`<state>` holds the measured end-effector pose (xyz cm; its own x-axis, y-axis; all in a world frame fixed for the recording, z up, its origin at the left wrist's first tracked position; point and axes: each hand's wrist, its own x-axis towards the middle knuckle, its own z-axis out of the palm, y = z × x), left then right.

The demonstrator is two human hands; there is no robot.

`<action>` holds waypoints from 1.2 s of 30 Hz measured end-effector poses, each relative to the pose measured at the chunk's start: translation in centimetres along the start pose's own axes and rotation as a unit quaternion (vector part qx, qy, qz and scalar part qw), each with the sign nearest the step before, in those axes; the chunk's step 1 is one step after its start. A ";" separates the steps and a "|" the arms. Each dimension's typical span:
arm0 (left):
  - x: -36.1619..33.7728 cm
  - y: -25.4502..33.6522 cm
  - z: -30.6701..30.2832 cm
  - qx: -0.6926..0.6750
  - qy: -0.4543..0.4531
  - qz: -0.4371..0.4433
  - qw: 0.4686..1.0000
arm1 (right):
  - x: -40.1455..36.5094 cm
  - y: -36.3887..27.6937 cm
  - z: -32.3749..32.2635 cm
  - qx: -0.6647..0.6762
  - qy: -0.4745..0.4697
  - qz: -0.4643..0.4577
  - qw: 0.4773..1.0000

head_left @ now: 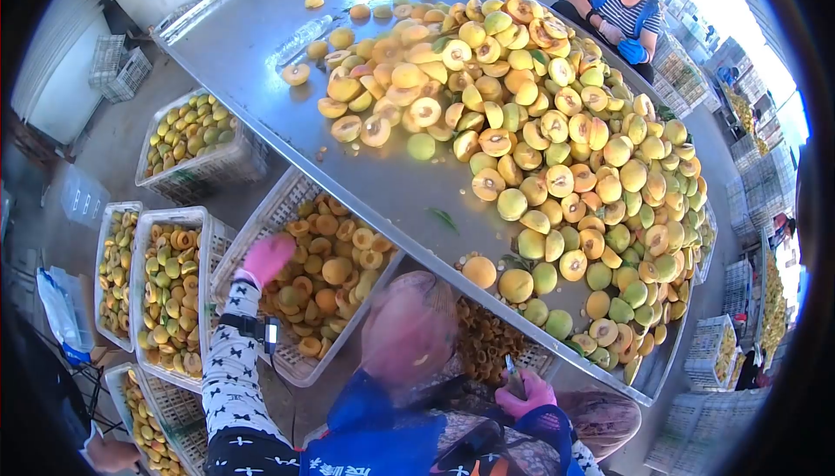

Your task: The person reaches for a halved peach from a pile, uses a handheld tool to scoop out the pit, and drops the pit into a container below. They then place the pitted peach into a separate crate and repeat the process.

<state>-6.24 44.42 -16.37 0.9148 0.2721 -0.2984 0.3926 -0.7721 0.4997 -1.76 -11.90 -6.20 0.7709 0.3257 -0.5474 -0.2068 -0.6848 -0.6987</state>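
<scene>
My left hand (266, 258), in a pink glove with a patterned sleeve and a wrist band, reaches over the near rim of a white crate (280, 206) filled with pitted peach halves (335, 269). Its fingers point away from me, so what it holds is hidden. My right hand (524, 394), also in a pink glove, sits low by my blue apron and grips a small knife (510, 366) with the blade up. Just above it lies the edge of a steel table (261, 50) heaped with whole and halved peaches (557, 154).
Several more white crates of fruit (170, 280) stand on the floor at left, another (187, 133) farther back. A bin of pits (487, 337) sits under the table edge. A seated person in a striped top (619, 6) works at the far side. Stacked crates (739, 180) line the right.
</scene>
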 end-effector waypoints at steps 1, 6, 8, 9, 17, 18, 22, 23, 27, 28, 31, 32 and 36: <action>1.0 3.5 -2.4 -0.307 0.126 -0.099 0.938 | 0.2 -0.2 -0.4 0.004 -0.010 -0.011 1.000; 12.6 11.1 -9.9 -0.087 0.367 0.153 0.913 | 0.3 -4.2 -5.1 0.157 -0.034 0.016 0.987; 21.9 8.5 -9.7 0.059 0.391 0.185 0.900 | 0.3 -4.5 -6.8 0.212 -0.015 0.011 0.977; 26.7 7.1 -9.5 0.097 0.384 0.199 0.896 | 0.2 -4.3 -7.5 0.236 -0.006 0.005 0.972; 30.4 22.5 -6.2 -0.002 0.332 0.074 0.940 | 1.7 0.0 -10.9 0.357 0.027 0.011 0.934; 28.7 25.2 -5.6 -0.093 0.333 0.058 0.937 | 1.8 -0.5 -11.2 0.387 0.020 -0.002 0.922; 28.1 25.5 -1.7 -0.144 0.303 0.181 0.925 | 2.5 -1.7 -12.4 0.374 0.037 -0.015 0.927; 26.8 27.2 -1.0 -0.225 0.255 0.162 0.926 | 2.3 -2.1 -12.6 0.376 0.035 0.008 0.926; 23.8 31.7 1.7 -0.262 0.214 0.199 0.920 | 1.8 -0.5 -12.2 0.403 0.013 0.002 0.915; 23.6 32.6 2.9 -0.208 0.238 0.242 0.917 | 1.7 -0.3 -12.0 0.409 0.016 0.004 0.912; 20.4 38.0 4.7 -0.184 0.208 0.286 0.917 | 0.9 0.0 -12.0 0.412 0.018 -0.014 0.911; 19.7 39.4 5.4 -0.226 0.194 0.291 0.909 | 0.6 0.1 -12.1 0.411 0.014 -0.026 0.911; 19.3 44.0 5.8 -0.113 0.128 0.467 0.868 | -0.3 0.9 -12.4 0.368 0.030 -0.029 0.929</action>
<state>28.12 12.41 -4.85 0.8240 -0.2705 0.4978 -0.5487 -0.5999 0.5823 5.27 -20.70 -0.98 0.8208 0.2966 -0.4882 -0.5029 -0.0299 -0.8638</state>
